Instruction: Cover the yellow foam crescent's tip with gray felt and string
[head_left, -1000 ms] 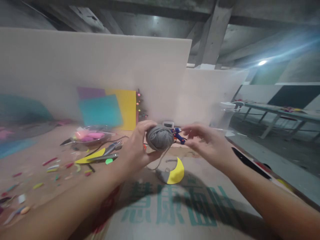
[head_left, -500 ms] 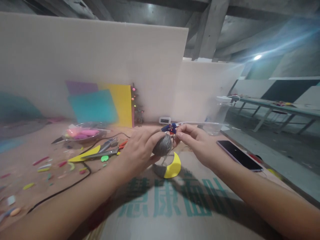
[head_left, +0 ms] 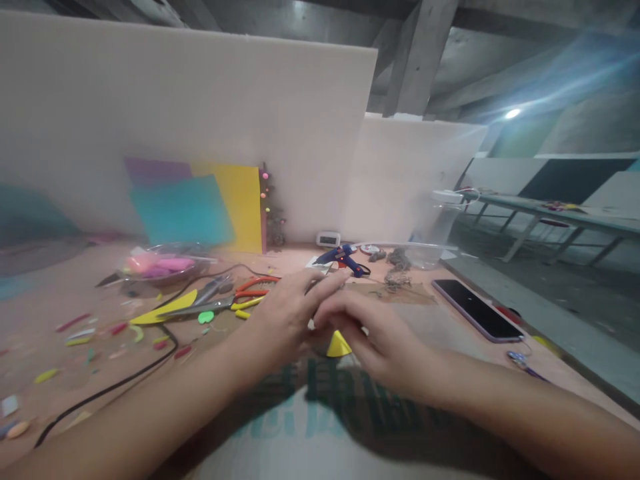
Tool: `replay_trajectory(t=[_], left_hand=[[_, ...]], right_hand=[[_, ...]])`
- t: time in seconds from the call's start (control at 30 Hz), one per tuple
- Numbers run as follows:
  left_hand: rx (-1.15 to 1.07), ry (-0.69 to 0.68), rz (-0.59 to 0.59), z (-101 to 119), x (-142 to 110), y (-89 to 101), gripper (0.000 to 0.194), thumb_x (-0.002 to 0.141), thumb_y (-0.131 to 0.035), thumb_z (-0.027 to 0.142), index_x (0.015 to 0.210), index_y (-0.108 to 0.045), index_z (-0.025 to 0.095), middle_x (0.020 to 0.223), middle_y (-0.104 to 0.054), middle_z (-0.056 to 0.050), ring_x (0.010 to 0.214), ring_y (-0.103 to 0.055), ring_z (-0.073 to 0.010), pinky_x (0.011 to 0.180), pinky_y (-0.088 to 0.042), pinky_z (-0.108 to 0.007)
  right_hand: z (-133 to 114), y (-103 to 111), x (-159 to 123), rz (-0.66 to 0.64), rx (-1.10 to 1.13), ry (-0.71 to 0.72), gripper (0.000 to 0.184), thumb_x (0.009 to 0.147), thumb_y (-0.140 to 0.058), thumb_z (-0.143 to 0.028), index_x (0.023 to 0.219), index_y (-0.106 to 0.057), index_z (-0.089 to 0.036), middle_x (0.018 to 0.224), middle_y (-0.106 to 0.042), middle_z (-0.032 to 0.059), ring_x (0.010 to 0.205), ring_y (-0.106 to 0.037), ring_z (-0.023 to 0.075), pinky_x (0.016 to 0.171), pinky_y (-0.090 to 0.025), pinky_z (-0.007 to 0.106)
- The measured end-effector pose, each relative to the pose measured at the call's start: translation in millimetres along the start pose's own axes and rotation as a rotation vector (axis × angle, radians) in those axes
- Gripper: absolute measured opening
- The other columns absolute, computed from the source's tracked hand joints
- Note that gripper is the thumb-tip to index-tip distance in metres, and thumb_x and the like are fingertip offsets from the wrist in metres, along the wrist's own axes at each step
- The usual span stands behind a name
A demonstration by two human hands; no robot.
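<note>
My left hand arches over the middle of the work area, fingers curled and pointing right. Against it lies my right hand, whose bent fingers reach under the left one. Whatever the fingertips grip is hidden; the ball of grey yarn is out of sight, probably behind the hands. Just below them shows the lower part of a yellow crescent, the rest covered by the right hand. Beyond the hands lie a blue glue gun and loose grey yarn.
Scissors, orange-handled pliers, a yellow sheet piece and colourful scraps lie left, with a black cable. At right are a phone and a clear lidded container. A small clock stands at the back.
The ball of grey yarn, visible in my left hand before, is now hidden. My right hand has come down and left against the left hand, covering much of the crescent.
</note>
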State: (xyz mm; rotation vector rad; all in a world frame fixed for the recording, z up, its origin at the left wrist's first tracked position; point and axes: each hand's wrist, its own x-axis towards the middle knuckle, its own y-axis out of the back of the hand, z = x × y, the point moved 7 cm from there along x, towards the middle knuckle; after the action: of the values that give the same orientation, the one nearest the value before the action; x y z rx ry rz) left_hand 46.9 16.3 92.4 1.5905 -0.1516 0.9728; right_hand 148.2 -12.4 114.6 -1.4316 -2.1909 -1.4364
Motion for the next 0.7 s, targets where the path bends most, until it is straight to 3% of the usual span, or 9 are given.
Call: replay_trajectory(t=[0.1,0.2,0.33,0.4,0.5,0.6,0.7], left_hand=[[-0.126,0.016,-0.051,2.3,3.4,5.2,0.062,0.083,-0.061,0.020,0.139,-0.036,0.029,0.130,-0.050,-0.011,0.115,-0.054,-0.0244,0.093,-0.049,-0.040],[-0.256,0.010,0.054,-0.3,7.1,17.6,0.057,0.081,-0.063,0.020,0.133,-0.039,0.027,0.127,-0.053,-0.009,0.116,-0.053,-0.0231,0.096,-0.046,-0.040],[-0.448,0.232,0.301,-29.2,6.0,35.4,0.055,0.081,-0.068,0.027,0.129,-0.041,0.025,0.121,-0.056,-0.008,0.109,-0.057,-0.0223,0.095,-0.045,-0.037],[-0.660,0.310,0.319,-39.7,5.8,35.2,0.054,0.083,-0.067,0.029,0.129,-0.039,0.025,0.118,-0.057,-0.007,0.105,-0.059,-0.0208,0.091,-0.047,-0.034],[-0.950,0.279,0.251,-37.3,8.7,29.5,0.050,0.084,-0.067,0.029,0.126,-0.040,0.026,0.115,-0.058,-0.006,0.103,-0.059,-0.0189,0.088,-0.047,-0.029],[-1.056,0.256,0.188,-27.9,8.4,22.1,0.049,0.083,-0.069,0.029,0.125,-0.042,0.027,0.115,-0.056,-0.005,0.103,-0.057,-0.0192,0.085,-0.047,-0.028],[-1.092,0.251,0.076,-15.7,6.0,10.7,0.048,0.082,-0.069,0.030,0.124,-0.046,0.027,0.117,-0.055,-0.005,0.100,-0.056,-0.0186,0.084,-0.046,-0.028]], right_hand=[[-9.3,-17.3,-10.7,-0.154,-0.136,0.106,0.030,0.088,-0.041,-0.002,0.106,-0.059,-0.018,0.099,-0.068,0.0051,0.087,-0.062,0.0136,0.076,-0.050,0.026],[-18.7,-22.5,-16.9,-0.250,-0.189,0.104,0.027,0.088,-0.039,-0.004,0.102,-0.058,-0.018,0.089,-0.067,0.0042,0.078,-0.060,0.0135,0.068,-0.048,0.026],[-11.4,-10.6,-11.9,-0.153,0.075,-0.116,0.006,0.093,-0.042,-0.019,0.096,-0.047,-0.019,0.078,-0.062,0.0024,0.069,-0.058,0.0123,0.062,-0.047,0.025],[6.9,-5.9,-6.0,-0.120,0.269,-0.270,0.014,0.098,-0.038,-0.031,0.094,-0.045,-0.019,0.072,-0.062,0.0014,0.061,-0.055,0.0106,0.055,-0.044,0.022],[38.8,5.6,5.6,-0.067,0.422,-0.453,0.031,0.099,-0.035,-0.042,0.083,-0.049,-0.019,0.063,-0.064,0.0008,0.044,-0.045,0.0079,0.043,-0.037,0.020],[54.0,27.7,18.2,0.093,0.480,-0.428,0.020,0.088,-0.060,-0.035,0.098,-0.060,-0.018,0.095,-0.070,0.0064,0.071,-0.063,0.0123,0.067,-0.053,0.027],[57.6,48.9,19.7,0.359,0.668,-0.352,0.027,0.082,-0.067,-0.026,0.108,-0.066,-0.023,0.116,-0.067,0.0043,0.097,-0.066,0.0158,0.094,-0.050,0.035]])
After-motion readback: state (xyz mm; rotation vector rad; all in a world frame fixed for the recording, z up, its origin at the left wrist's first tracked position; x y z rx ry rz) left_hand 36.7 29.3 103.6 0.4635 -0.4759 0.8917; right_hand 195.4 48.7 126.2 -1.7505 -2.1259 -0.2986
